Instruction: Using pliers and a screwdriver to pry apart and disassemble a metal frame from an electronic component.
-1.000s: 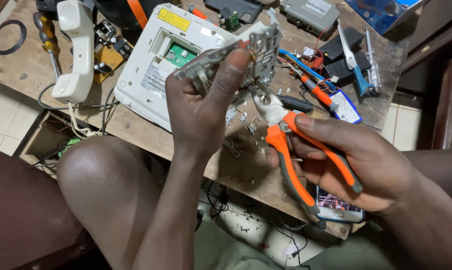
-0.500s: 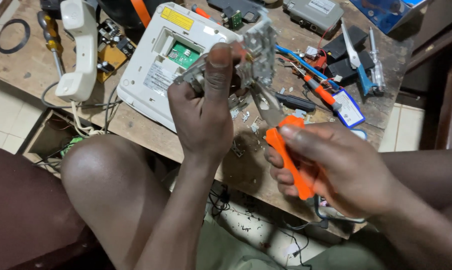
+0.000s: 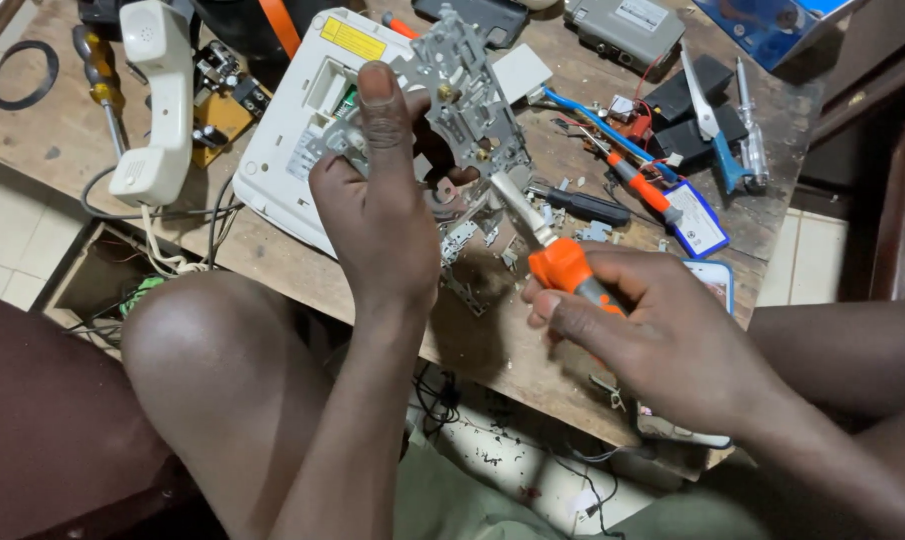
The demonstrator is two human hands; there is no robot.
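Left hand point(image 3: 378, 215) grips metal chassis point(image 3: 463, 95) at centre frame; right hand point(image 3: 663, 335) clenches orange-handled pliers point(image 3: 553, 255), whose tip may slip into the thumb.

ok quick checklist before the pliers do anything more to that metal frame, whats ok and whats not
1. Left hand grips the grey metal frame, thumb across its front: ok.
2. Right hand closed around the orange-handled pliers: ok.
3. Pliers tip at the frame's lower edge: ok; whether it bites a part: cannot tell.
4. Frame held above the wooden table, clear of the white phone base: ok.
5. Loose metal bits scattered under the work: not ok.
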